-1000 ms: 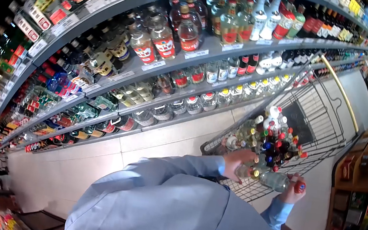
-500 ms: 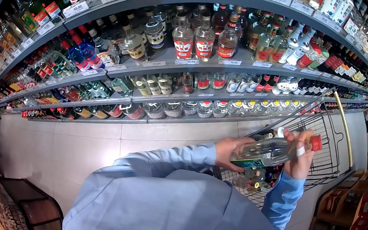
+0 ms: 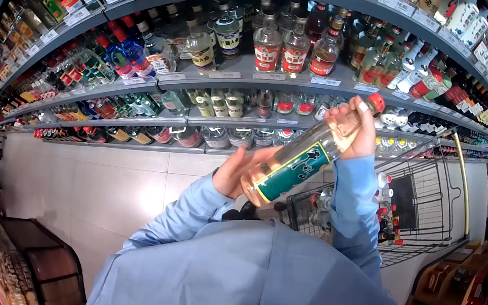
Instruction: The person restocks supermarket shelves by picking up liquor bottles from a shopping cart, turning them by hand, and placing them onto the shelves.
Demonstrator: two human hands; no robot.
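A large clear liquor bottle (image 3: 292, 166) with a green label and red cap is tilted in front of me, its cap end up and to the right. Around its neck, just below the cap, my right hand (image 3: 358, 128) is closed, with something white on one finger. My left hand (image 3: 234, 173) holds the lower end, thumb on the near side and the other fingers partly hidden behind the glass. Beyond my right sleeve is a wire shopping cart (image 3: 435, 225) with several bottles inside.
Long curved-looking shelves (image 3: 230, 78) packed with bottles and price tags run across the front. Pale floor tiles (image 3: 119, 184) lie below them. A dark-framed rack (image 3: 45, 255) stands at lower left, and a wooden display unit (image 3: 443, 277) with packages at right.
Both hands have carried the bottle left and up, away from above the cart. It has turned so its green label faces me, with the cap end raised higher.
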